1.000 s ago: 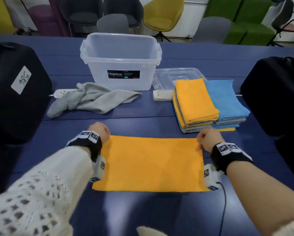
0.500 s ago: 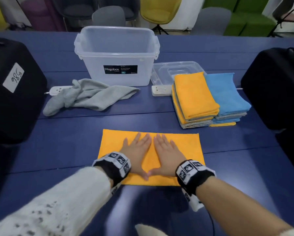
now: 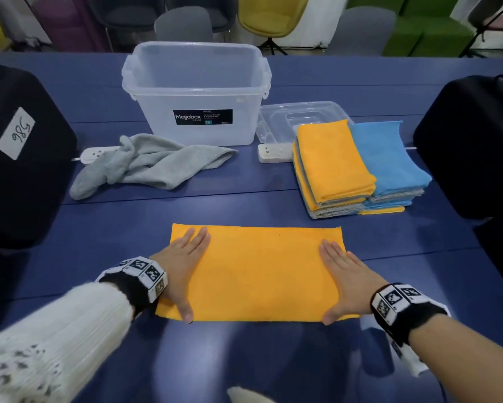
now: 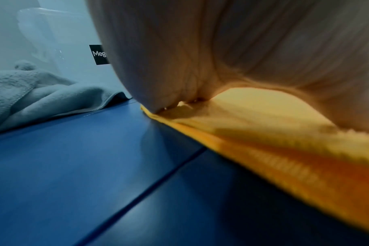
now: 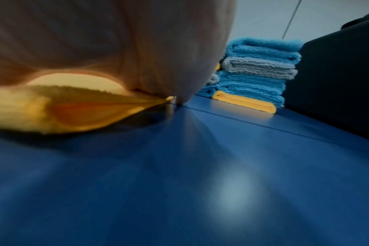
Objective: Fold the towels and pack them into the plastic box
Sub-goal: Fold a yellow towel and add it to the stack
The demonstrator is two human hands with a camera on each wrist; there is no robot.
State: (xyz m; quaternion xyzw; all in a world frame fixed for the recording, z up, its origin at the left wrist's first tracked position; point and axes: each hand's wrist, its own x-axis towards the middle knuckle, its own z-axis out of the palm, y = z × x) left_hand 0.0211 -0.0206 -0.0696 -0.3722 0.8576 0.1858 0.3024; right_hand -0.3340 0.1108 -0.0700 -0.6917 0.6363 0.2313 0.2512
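I see the orange towel (image 3: 259,271) lying flat on the blue table (image 3: 273,362), folded to a long strip right in front of me at the middle of the head view. My left hand (image 3: 180,266) lies flat on its 9 o'clock end, fingers straight and together, thumb at the near edge; my right hand (image 3: 342,279) lies flat the same way on the 3 o'clock end. Neither hand grips anything; both palms press the cloth down. In the left wrist view the towel's doubled edge (image 4: 284,149) shows under the palm (image 4: 221,50), and in the right wrist view the end of the towel (image 5: 74,109) gapes a little under the heel of the hand (image 5: 116,41). At 1 o'clock from the towel stands a pile of folded towels (image 3: 358,167), orange and blue on top with grey layers between. At 12 o'clock, farther back, is the clear plastic box (image 3: 196,94), open, with its lid (image 3: 302,114) lying just beside it toward 3 o'clock, partly under the pile. At 11 o'clock a crumpled grey towel (image 3: 145,167) lies in front of the box, over a white power strip (image 3: 96,154). A second strip (image 3: 273,152) sits between box and pile. Black bags (image 3: 20,158) flank the table at 9 and 3 o'clock.
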